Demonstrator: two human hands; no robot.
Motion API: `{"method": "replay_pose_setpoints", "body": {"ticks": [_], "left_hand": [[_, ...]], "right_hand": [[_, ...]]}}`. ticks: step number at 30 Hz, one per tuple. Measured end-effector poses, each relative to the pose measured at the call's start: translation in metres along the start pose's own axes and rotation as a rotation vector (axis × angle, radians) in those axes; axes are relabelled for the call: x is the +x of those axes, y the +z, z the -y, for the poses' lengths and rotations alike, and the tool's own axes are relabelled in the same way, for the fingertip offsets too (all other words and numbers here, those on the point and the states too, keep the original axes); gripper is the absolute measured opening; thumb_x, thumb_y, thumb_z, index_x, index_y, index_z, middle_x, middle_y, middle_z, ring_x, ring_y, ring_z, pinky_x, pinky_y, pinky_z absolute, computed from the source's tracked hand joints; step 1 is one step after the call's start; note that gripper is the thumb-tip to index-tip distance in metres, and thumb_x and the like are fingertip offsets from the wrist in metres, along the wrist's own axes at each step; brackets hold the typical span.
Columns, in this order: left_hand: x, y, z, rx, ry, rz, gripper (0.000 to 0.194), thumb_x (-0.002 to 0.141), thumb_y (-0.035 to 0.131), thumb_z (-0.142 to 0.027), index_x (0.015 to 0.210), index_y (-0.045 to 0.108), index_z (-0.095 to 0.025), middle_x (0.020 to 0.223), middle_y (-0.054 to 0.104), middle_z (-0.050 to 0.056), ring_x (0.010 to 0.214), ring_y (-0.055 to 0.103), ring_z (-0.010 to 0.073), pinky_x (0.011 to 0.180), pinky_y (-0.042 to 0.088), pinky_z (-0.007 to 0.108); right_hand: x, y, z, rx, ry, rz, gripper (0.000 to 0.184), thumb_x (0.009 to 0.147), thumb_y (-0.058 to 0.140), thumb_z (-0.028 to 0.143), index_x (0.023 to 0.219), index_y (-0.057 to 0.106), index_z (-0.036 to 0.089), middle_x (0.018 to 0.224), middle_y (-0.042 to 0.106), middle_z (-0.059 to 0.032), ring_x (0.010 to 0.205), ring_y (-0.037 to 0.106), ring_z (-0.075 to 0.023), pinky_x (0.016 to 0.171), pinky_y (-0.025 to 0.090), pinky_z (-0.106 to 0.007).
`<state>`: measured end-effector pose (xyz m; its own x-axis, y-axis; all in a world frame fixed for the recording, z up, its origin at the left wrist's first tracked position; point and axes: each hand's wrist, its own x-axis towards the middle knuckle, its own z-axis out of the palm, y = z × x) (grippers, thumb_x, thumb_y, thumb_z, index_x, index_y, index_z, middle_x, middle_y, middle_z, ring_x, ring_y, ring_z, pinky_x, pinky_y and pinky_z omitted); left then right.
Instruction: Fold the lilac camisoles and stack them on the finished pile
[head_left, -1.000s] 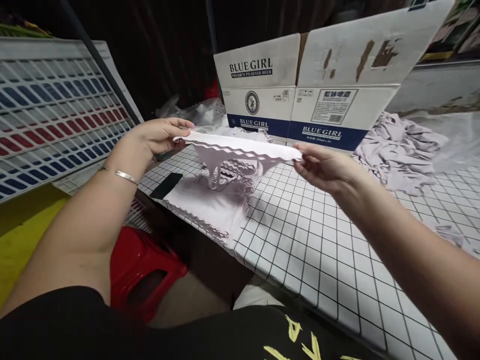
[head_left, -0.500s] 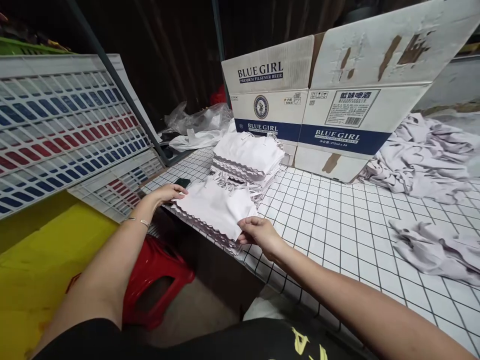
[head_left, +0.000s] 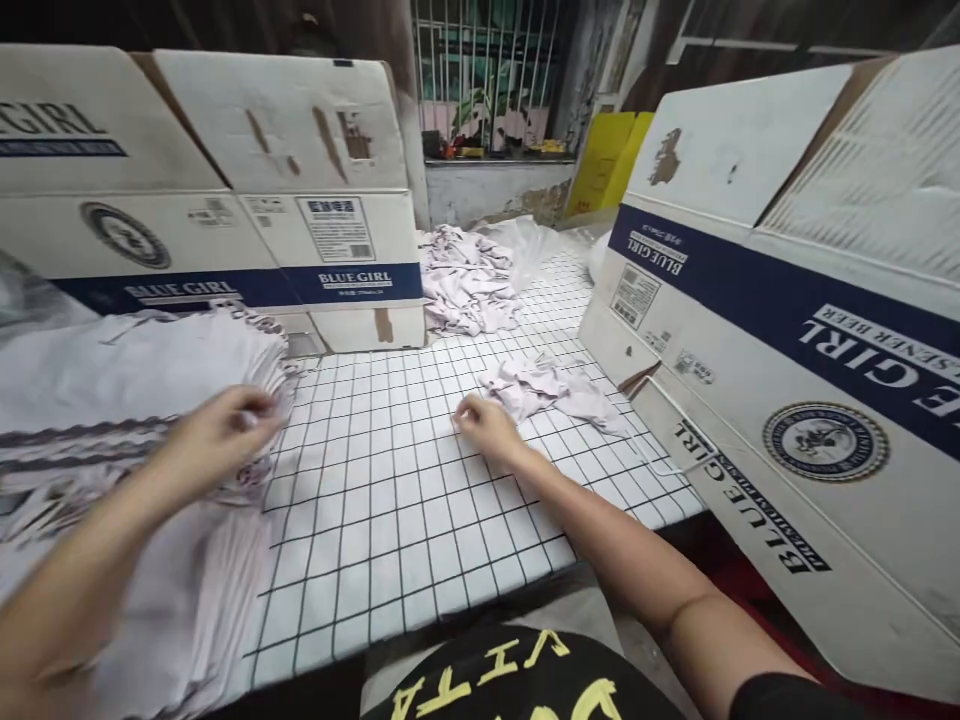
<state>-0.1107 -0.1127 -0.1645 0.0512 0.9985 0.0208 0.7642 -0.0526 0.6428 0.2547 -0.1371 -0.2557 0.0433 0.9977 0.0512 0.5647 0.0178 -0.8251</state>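
My left hand [head_left: 225, 435] hovers over the right edge of the stacked fabric pieces, smeared by motion. A small gap shows between its thumb and bent fingers, with nothing in it. Pale pieces with dark wavy edges form the rear stack [head_left: 120, 365]; a second pale stack [head_left: 187, 620] lies nearer to me, partly behind my left arm. Over the checked tabletop, my right hand [head_left: 487, 428] has its fingers curled in, and no cloth shows in them. Just beyond it lies a small crumpled pale cloth heap [head_left: 551, 388], apart from the fingertips.
A checked cloth [head_left: 360, 510] covers the table. Opened beer cartons stand at the back left [head_left: 337, 220] and along the right [head_left: 750, 300]. Between them lies a larger crumpled fabric pile [head_left: 472, 280], with clear plastic [head_left: 525, 245] beside it. A barred window [head_left: 487, 80] is behind.
My view has swung right. Both hands have come off the front stack, which they were holding by its edges. My right hand has moved right, towards the small heap.
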Motion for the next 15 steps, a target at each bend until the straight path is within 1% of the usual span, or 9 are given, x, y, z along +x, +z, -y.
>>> {"method": "replay_pose_setpoints", "body": {"ticks": [3, 4, 5, 7, 8, 10, 11, 13, 15], "left_hand": [[0.053, 0.104, -0.088, -0.161, 0.161, 0.191, 0.028, 0.067, 0.067, -0.045, 0.08, 0.063, -0.021, 0.089, 0.067, 0.004, 0.082, 0.059, 0.0224, 0.074, 0.044, 0.031], [0.07, 0.139, -0.113, -0.252, 0.167, 0.232, 0.025, 0.067, 0.068, -0.041, 0.075, 0.063, -0.019, 0.088, 0.067, 0.006, 0.084, 0.058, 0.0228, 0.077, 0.043, 0.032], [0.086, 0.172, -0.134, -0.338, 0.147, 0.227, 0.022, 0.066, 0.069, -0.037, 0.07, 0.06, -0.018, 0.085, 0.067, 0.008, 0.087, 0.057, 0.0236, 0.079, 0.042, 0.032], [0.111, 0.23, -0.166, -0.381, 0.149, 0.219, 0.02, 0.065, 0.071, -0.031, 0.066, 0.056, -0.017, 0.089, 0.065, 0.01, 0.098, 0.055, 0.0242, 0.082, 0.039, 0.031], [0.12, 0.253, -0.177, -0.393, 0.146, 0.219, 0.022, 0.062, 0.074, -0.027, 0.064, 0.054, -0.017, 0.09, 0.064, 0.009, 0.103, 0.053, 0.0244, 0.083, 0.038, 0.03], [0.133, 0.283, -0.192, -0.402, 0.136, 0.245, 0.024, 0.06, 0.075, -0.018, 0.058, 0.051, -0.017, 0.081, 0.062, 0.007, 0.103, 0.052, 0.0235, 0.083, 0.037, 0.03], [0.138, 0.29, -0.196, -0.414, 0.126, 0.264, 0.025, 0.06, 0.074, -0.015, 0.057, 0.049, -0.017, 0.073, 0.06, 0.006, 0.099, 0.054, 0.0225, 0.081, 0.037, 0.03], [0.146, 0.289, -0.201, -0.458, 0.107, 0.301, 0.024, 0.063, 0.072, -0.015, 0.058, 0.048, -0.017, 0.062, 0.054, 0.001, 0.083, 0.056, 0.0192, 0.075, 0.039, 0.029], [0.152, 0.271, -0.203, -0.531, 0.094, 0.33, 0.022, 0.068, 0.07, -0.021, 0.065, 0.048, -0.018, 0.06, 0.053, -0.001, 0.069, 0.055, 0.0159, 0.068, 0.041, 0.028]], "right_hand": [[0.039, -0.08, -0.055, -0.147, 0.143, -0.406, 0.016, 0.082, 0.057, 0.032, 0.091, 0.062, 0.02, 0.082, 0.062, -0.0024, 0.078, 0.055, -0.0178, 0.071, 0.041, -0.028], [0.05, -0.099, -0.067, -0.167, 0.155, -0.426, 0.023, 0.079, 0.061, 0.035, 0.096, 0.063, 0.02, 0.088, 0.063, -0.0035, 0.081, 0.055, -0.0186, 0.073, 0.041, -0.029], [0.058, -0.113, -0.076, -0.177, 0.149, -0.397, 0.029, 0.074, 0.066, 0.036, 0.099, 0.064, 0.02, 0.092, 0.063, -0.0043, 0.085, 0.055, -0.0194, 0.077, 0.041, -0.03], [0.07, -0.13, -0.086, -0.168, 0.111, -0.24, 0.033, 0.063, 0.076, 0.032, 0.092, 0.067, 0.021, 0.091, 0.065, -0.0041, 0.089, 0.056, -0.0209, 0.081, 0.041, -0.031], [0.074, -0.134, -0.088, -0.154, 0.091, -0.172, 0.028, 0.061, 0.078, 0.03, 0.085, 0.069, 0.021, 0.089, 0.067, -0.0038, 0.089, 0.057, -0.0211, 0.082, 0.041, -0.031], [0.081, -0.139, -0.088, -0.118, 0.074, -0.14, 0.018, 0.067, 0.073, 0.031, 0.079, 0.069, 0.019, 0.086, 0.069, -0.0035, 0.088, 0.059, -0.0203, 0.081, 0.043, -0.03], [0.083, -0.142, -0.086, -0.087, 0.069, -0.164, 0.018, 0.072, 0.068, 0.033, 0.081, 0.069, 0.019, 0.088, 0.069, -0.0038, 0.087, 0.06, -0.0194, 0.08, 0.044, -0.029], [0.088, -0.152, -0.083, 0.034, 0.036, -0.227, 0.022, 0.078, 0.061, 0.034, 0.089, 0.067, 0.017, 0.092, 0.069, -0.0048, 0.085, 0.061, -0.0178, 0.077, 0.046, -0.028], [0.091, -0.168, -0.081, 0.189, -0.016, -0.291, 0.022, 0.076, 0.062, 0.032, 0.091, 0.065, 0.015, 0.091, 0.069, -0.0052, 0.082, 0.062, -0.0171, 0.075, 0.048, -0.029]]}}
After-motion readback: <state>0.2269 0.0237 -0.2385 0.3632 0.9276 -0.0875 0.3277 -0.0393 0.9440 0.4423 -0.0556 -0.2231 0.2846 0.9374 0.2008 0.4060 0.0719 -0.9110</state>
